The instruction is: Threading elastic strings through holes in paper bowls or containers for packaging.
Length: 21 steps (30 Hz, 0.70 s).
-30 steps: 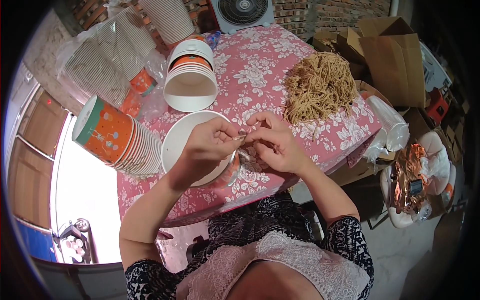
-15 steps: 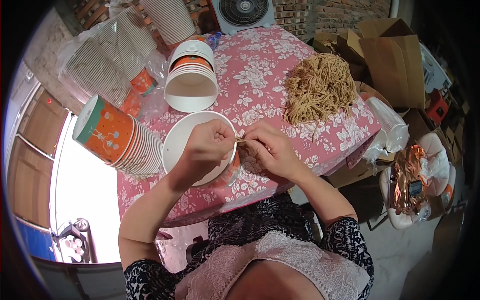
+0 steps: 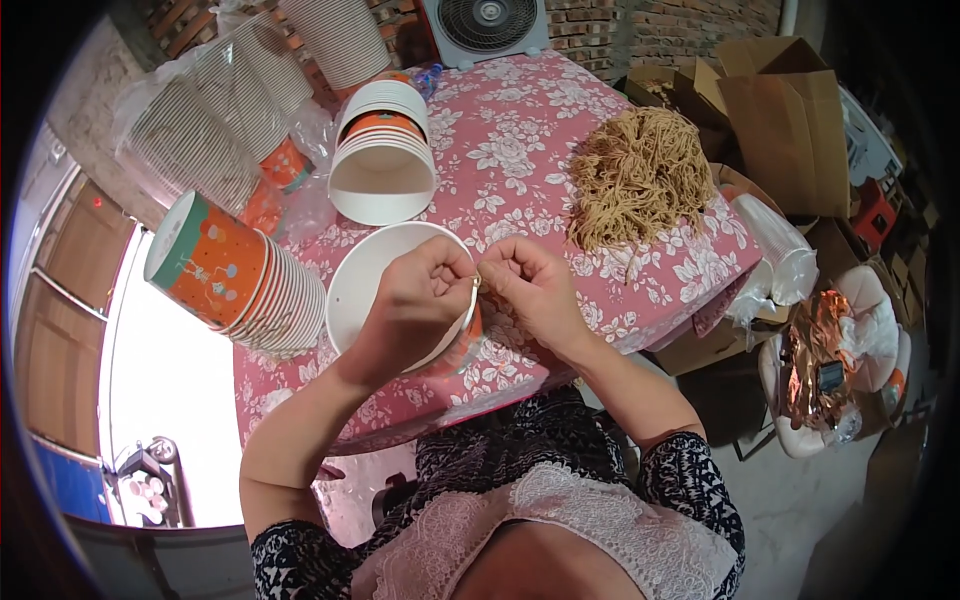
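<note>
A white paper bucket stands at the near left of the table, its open mouth up. Over its right side, my left hand is closed in a pinch at the rim. Facing it, my right hand pinches from just outside the bucket. A short bit of tan cord shows between the fingertips at the rim; most of it is hidden by my fingers. Farther right lies a loose heap of similar tan cords.
Nested orange and green paper buckets lean at the left. Another bucket stack lies behind my bucket, with plastic-wrapped stacks beyond. A fan sits at the back of the flowered tablecloth. Cardboard boxes stand off the right edge.
My right hand has turned more upright, its fingertips drawing in close to my left hand. The length of cord showing between them is shorter. The bucket has barely moved.
</note>
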Motion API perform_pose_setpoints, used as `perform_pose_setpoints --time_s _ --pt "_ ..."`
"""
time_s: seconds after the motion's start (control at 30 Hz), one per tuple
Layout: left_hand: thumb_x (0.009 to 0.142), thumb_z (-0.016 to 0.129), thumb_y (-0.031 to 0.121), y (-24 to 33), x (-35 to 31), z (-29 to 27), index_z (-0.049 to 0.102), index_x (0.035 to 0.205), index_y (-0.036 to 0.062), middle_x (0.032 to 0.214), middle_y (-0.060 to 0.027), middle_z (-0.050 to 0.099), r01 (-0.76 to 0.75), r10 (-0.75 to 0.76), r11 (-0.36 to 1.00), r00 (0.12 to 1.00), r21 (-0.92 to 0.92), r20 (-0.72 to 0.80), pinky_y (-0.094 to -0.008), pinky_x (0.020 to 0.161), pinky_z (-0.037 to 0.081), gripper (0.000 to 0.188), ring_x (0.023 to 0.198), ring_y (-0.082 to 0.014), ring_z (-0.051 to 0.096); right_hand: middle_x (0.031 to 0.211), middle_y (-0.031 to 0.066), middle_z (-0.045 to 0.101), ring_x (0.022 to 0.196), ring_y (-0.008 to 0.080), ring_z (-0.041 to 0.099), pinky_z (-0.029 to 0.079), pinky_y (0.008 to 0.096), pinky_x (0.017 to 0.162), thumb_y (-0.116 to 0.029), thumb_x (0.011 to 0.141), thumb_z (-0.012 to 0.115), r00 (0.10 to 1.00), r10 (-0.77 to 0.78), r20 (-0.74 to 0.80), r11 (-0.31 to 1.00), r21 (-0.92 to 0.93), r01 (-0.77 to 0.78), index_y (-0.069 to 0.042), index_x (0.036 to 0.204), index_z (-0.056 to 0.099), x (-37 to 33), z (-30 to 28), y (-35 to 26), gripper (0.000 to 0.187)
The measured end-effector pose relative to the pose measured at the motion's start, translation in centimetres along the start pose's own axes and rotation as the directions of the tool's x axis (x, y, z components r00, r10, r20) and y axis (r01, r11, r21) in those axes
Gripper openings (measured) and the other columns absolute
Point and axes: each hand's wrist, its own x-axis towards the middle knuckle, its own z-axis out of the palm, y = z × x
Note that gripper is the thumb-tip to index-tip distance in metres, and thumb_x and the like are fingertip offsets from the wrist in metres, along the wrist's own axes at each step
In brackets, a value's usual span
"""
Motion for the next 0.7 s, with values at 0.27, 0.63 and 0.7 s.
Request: perform_pose_setpoints --time_s 0.27,0.63,0.7 --pt "0.09 0.055 -0.003 1.2 -0.1 0.3 0.055 0.087 -0.0041 0.074 -0.0036 0.058 0.099 -0.1 0.99 0.995 -0.105 -0.004 -0.0209 0.053 0.046 0.003 0.064 -0.006 0.058 0.072 -0.0075 0.052 0.063 -0.0008 0.043 0.035 0.0174 0.054 -0.006 0.092 0.064 0.999 -0.042 0.002 0.998 -0.041 0.042 -0.001 0.091 0.061 0.1 -0.2 0.3 0.006" --pt "0.09 0.055 -0.002 0.7 0.0 0.3 0.056 0.087 -0.0048 0.072 -0.0035 0.059 0.127 -0.13 0.987 0.991 -0.097 -0.024 -0.0205 0.053 0.046 0.004 0.064 -0.0054 0.057 0.081 -0.0014 0.061 0.07 0.0038 0.054 0.044 0.0199 0.062 -0.003 0.091 0.063 0.971 -0.22 0.094 0.889 -0.391 0.239 0.002 0.099 0.065 -0.2 -0.8 -0.3 0.01" --pt "0.089 0.055 -0.002 0.4 0.1 0.3 0.056 0.087 -0.0049 0.072 -0.0034 0.059 0.109 -0.111 0.991 0.993 -0.083 -0.027 -0.0203 0.053 0.046 0.004 0.064 -0.0052 0.056 0.081 0.0 0.061 0.07 0.005 0.055 0.045 0.0206 0.062 -0.002 0.089 0.064 0.952 -0.281 0.122 0.836 -0.456 0.305 0.002 0.098 0.066 -0.2 -0.9 -0.6 0.01"
